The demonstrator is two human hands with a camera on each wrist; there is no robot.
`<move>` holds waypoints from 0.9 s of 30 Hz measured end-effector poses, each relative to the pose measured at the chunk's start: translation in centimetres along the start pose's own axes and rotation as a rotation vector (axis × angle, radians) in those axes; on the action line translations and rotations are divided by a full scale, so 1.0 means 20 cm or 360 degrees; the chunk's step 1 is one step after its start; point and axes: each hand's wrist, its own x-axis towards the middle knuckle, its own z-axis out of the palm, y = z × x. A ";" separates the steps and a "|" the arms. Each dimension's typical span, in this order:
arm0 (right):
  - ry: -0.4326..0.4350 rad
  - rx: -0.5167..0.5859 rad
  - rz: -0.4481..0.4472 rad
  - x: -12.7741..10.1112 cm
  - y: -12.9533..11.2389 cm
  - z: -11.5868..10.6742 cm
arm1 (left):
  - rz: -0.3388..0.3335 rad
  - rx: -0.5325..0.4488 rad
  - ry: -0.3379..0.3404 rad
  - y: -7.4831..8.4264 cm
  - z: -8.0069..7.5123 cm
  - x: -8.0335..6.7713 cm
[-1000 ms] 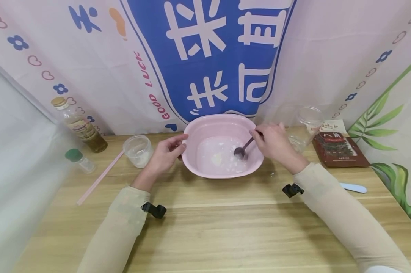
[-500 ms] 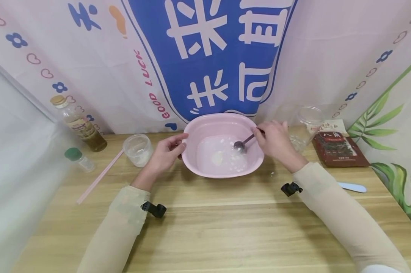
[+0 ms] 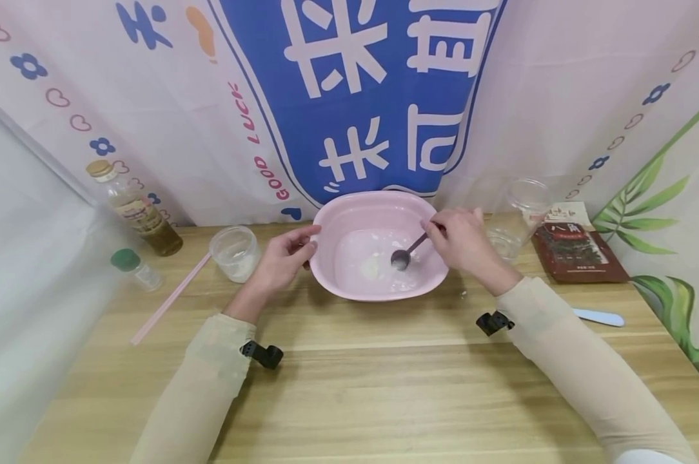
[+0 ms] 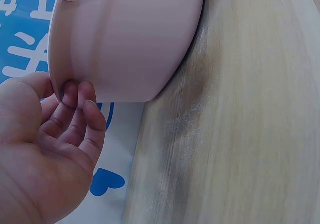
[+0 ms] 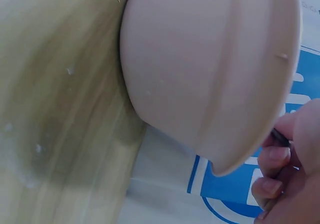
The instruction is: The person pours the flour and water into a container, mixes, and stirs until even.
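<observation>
A: Pink basin (image 3: 378, 248) at back centre of wooden table (image 3: 349, 386), whitish liquid inside. Left hand (image 3: 280, 261)?

B: At basin's left rim, fingers (image 4: 75, 108) curled, tips touching outer wall; grip half-closed, clasping nothing.

A: Right hand (image 3: 465, 245)?

B: Over right rim, grip pinching handle of metal spoon (image 3: 404, 254); bowl of spoon down in the liquid.

A: Surroundings?

B: Left: plastic cup (image 3: 233, 253), pink straw (image 3: 169, 299), bottle (image 3: 135, 209). Right: clear cup (image 3: 523, 206), brown packet (image 3: 578, 252).
</observation>
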 end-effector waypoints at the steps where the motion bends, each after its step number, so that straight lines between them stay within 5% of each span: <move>1: 0.0033 0.0003 0.0008 0.00 0.00 -0.01 | 0.0000 -0.0003 -0.0001 0.00 0.00 0.00; 5: 0.0143 -0.0051 0.0020 0.01 0.01 -0.03 | 0.0001 -0.0004 0.0001 0.00 0.00 0.00; 11: 0.0076 -0.0200 0.0003 0.01 0.04 -0.01 | -0.0008 -0.0007 -0.0003 0.00 0.00 0.01; 19: 0.0116 0.0039 0.0039 0.02 0.02 0.00 | -0.0004 -0.0008 -0.0005 0.00 0.00 0.01; 24: -0.0024 0.0044 0.0027 0.03 0.01 0.02 | -0.0004 0.0003 0.0003 -0.01 0.00 0.00; 27: 0.0053 0.0038 0.0019 0.03 0.03 0.03 | -0.0002 0.0003 -0.0003 0.00 0.00 0.00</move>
